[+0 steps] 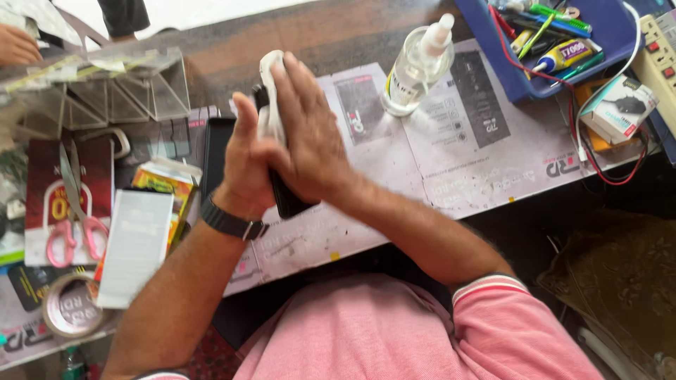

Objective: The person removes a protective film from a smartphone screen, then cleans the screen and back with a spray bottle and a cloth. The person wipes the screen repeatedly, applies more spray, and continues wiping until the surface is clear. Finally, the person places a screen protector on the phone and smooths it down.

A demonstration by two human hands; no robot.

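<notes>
One dark phone stood upright between both hands above the table, the left hand clasped around its edge while the right hand pressed a white cloth against it with closed fingers. Wiping it well seemed to call for a firm left-hand grip and flat, even strokes so the phone could not slip. One clear spray bottle stood just beyond, one blue tray of tools lay further right, and one pair of pink scissors and one tape roll lay to the left.
</notes>
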